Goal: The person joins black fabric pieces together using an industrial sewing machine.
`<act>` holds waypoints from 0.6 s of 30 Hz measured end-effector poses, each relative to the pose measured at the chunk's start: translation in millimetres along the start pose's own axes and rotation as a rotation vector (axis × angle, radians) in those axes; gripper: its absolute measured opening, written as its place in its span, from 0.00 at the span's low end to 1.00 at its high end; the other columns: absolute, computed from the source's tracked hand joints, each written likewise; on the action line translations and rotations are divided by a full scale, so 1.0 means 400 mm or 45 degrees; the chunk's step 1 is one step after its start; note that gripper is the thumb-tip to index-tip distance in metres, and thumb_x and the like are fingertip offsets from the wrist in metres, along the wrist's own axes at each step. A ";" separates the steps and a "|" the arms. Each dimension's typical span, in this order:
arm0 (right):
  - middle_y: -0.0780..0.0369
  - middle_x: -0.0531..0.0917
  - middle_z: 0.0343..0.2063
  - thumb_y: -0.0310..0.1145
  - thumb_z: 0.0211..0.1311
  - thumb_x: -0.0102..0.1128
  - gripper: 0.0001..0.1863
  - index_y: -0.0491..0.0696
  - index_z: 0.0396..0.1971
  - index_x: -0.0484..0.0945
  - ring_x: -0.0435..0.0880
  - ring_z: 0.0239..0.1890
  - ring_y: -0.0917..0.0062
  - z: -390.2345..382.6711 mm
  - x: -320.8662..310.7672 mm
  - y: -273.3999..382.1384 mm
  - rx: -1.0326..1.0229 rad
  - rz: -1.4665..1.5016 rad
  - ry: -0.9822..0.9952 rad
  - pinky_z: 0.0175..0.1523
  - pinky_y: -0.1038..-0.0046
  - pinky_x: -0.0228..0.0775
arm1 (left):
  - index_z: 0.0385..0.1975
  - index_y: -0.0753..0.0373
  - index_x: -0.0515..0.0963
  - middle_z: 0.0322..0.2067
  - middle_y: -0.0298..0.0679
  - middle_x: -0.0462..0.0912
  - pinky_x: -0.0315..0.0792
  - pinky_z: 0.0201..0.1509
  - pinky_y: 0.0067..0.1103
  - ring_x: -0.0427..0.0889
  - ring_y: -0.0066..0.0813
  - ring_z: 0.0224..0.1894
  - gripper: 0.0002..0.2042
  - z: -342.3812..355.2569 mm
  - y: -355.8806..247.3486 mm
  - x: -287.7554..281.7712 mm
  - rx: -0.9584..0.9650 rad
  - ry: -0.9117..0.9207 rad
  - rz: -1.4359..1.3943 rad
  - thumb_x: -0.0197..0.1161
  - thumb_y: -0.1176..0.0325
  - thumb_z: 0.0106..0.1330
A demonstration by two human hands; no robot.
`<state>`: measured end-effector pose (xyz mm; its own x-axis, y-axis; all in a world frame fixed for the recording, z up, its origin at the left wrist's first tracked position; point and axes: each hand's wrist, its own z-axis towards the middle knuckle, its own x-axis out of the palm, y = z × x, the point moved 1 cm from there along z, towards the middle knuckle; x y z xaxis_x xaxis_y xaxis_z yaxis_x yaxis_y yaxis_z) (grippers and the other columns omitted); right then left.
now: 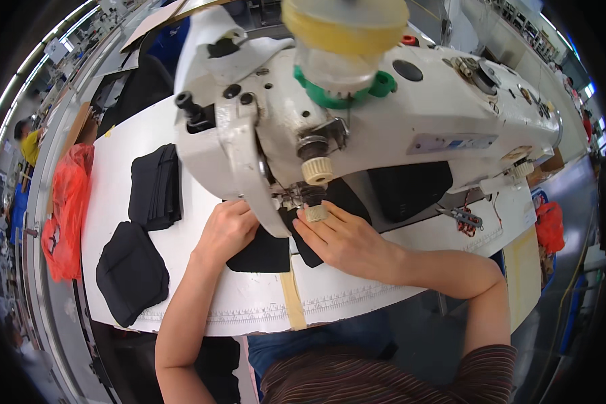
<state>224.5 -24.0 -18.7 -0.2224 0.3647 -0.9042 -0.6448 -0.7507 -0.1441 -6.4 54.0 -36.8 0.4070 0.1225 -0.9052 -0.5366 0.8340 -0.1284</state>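
Note:
A white sewing machine (384, 128) stands over the work, its needle area partly hidden behind the arm's front parts. Below it lie dark fabric pieces, one black panel (259, 252) to the left and another black piece (306, 254) beside it on the right. My left hand (227, 232) is closed on the left panel's upper edge, fingers curled beside the presser foot. With its fingers stretched out and lying on the right piece, my right hand (347, 241) reaches close to the needle area. The fingertips of both hands are partly covered.
Left on the white table (202, 296) are a folded black fabric stack (155, 188) and a second black pile (132, 273). Red plastic bags hang at the left (71, 209) and right (550, 225). Small snips (460, 215) lie right of the machine bed.

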 end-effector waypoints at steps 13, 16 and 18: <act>0.47 0.79 0.48 0.27 0.53 0.57 0.21 0.34 0.47 0.76 0.77 0.54 0.61 -0.010 0.051 -0.002 0.118 0.279 -0.208 0.62 0.65 0.67 | 0.35 0.61 0.77 0.27 0.43 0.80 0.74 0.29 0.34 0.80 0.48 0.28 0.14 -0.016 0.057 0.027 -0.063 -0.107 0.111 0.69 0.77 0.47; 0.47 0.79 0.48 0.27 0.52 0.57 0.21 0.33 0.47 0.76 0.77 0.54 0.60 -0.009 0.046 0.002 0.086 0.301 -0.159 0.62 0.63 0.67 | 0.38 0.63 0.79 0.35 0.46 0.81 0.74 0.41 0.35 0.80 0.48 0.37 0.15 -0.026 0.085 0.055 -0.187 -0.038 0.132 0.70 0.73 0.48; 0.47 0.79 0.47 0.27 0.52 0.57 0.21 0.32 0.47 0.76 0.77 0.54 0.59 -0.013 0.040 0.014 0.126 0.225 -0.103 0.61 0.61 0.68 | 0.45 0.67 0.78 0.47 0.52 0.79 0.71 0.54 0.36 0.77 0.50 0.50 0.21 -0.035 0.070 0.031 -0.726 0.142 -0.094 0.71 0.70 0.50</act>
<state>221.1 -25.2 -36.2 -0.3937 0.2784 -0.8760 -0.6584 -0.7505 0.0573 -26.7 71.4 -57.1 0.3949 -0.0085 -0.9187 -0.8354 0.4128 -0.3629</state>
